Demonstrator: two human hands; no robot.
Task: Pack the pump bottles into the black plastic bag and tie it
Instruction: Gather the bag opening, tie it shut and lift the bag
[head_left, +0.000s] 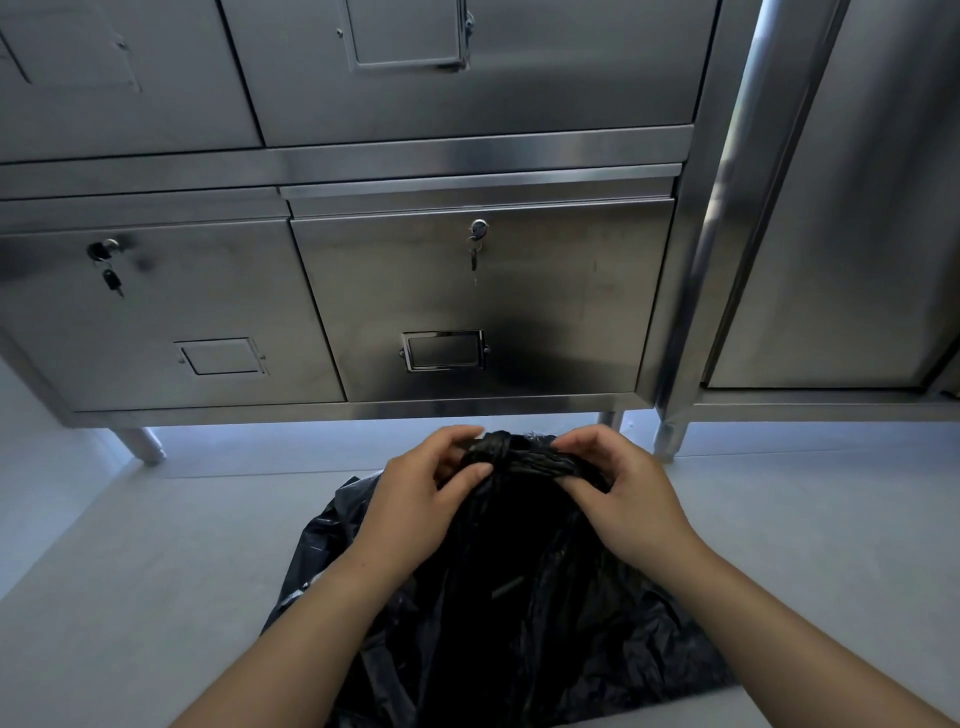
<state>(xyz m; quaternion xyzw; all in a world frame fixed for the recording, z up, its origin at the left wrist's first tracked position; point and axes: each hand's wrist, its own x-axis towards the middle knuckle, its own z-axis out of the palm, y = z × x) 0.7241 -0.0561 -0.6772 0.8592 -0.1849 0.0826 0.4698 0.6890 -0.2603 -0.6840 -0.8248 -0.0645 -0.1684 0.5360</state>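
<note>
The black plastic bag (514, 587) stands bulging on the pale floor in front of me. Its top is gathered into a twisted, knotted band (519, 457) stretched between my hands. My left hand (415, 514) pinches the left end of that band with thumb and fingers. My right hand (623, 499) grips the right end the same way. No pump bottle shows; whatever is in the bag is hidden by the black plastic.
A stainless steel locker cabinet (467, 296) on short legs stands close behind the bag, with keys hanging in two locks. A second steel unit (841, 260) stands at the right. Pale grey floor (130, 597) spreads on both sides of the bag.
</note>
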